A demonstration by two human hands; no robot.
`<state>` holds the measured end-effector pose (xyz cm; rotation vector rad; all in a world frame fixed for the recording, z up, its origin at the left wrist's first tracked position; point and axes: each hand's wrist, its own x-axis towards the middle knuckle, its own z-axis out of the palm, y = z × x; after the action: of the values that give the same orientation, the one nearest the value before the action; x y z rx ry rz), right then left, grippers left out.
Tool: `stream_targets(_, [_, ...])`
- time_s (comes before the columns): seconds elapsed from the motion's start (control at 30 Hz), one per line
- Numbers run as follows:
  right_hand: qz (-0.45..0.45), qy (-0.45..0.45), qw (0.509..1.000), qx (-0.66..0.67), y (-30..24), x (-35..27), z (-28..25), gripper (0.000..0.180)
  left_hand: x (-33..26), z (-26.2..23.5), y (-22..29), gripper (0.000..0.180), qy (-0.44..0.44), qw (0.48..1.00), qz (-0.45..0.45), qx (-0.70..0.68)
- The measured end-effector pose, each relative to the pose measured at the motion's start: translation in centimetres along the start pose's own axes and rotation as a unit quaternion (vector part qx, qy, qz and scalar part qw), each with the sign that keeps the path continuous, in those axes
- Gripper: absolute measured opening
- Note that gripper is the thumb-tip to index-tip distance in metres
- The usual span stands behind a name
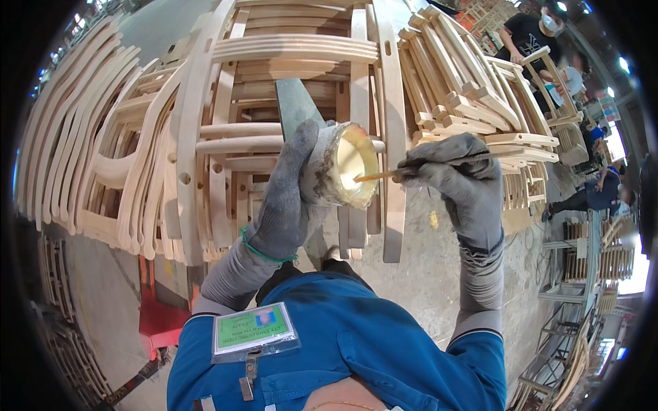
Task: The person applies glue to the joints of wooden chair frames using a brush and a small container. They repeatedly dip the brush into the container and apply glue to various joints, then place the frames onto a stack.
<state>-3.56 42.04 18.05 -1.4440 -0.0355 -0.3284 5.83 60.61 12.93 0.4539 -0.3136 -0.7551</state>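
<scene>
My left hand (pixel 284 195), in a grey glove, is closed around a crusted, pale round cup (pixel 319 168) that is tilted toward me. Cream-coloured, glue-like liquid (pixel 351 164) shows inside it. A flat, grey-green tapered piece (pixel 297 103) sticks out beyond the fingers of the same hand; whether they grip it, I cannot tell. Between the gloved fingers of my right hand (pixel 459 175) is a thin stick (pixel 377 176), its tip at the liquid inside the cup's rim. Just beyond both hands stand pale wooden frames (pixel 295 51) with rails and drilled posts.
Curved wooden parts (pixel 75 130) are stacked at the left, and more frames (pixel 459 82) at the right. Something red (pixel 163 315) stands on the concrete floor (pixel 425 274) at lower left. Another person (pixel 531 41) is at the far right, near a metal rack (pixel 582 267).
</scene>
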Motion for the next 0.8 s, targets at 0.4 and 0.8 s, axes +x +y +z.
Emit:
stream_targets(0.4, [0.144,0.125,0.952,0.240,4.2,2.9,-0.1,0.029,2.5,-3.0,0.1,0.050,0.002,0.992,-0.049,-0.120])
stream_targets(0.8, [-0.144,0.156,0.929,-0.304,-1.5,18.9,-4.0,0.024,2.0,-3.6,3.1,0.049,0.065,0.983,-0.007,-0.171])
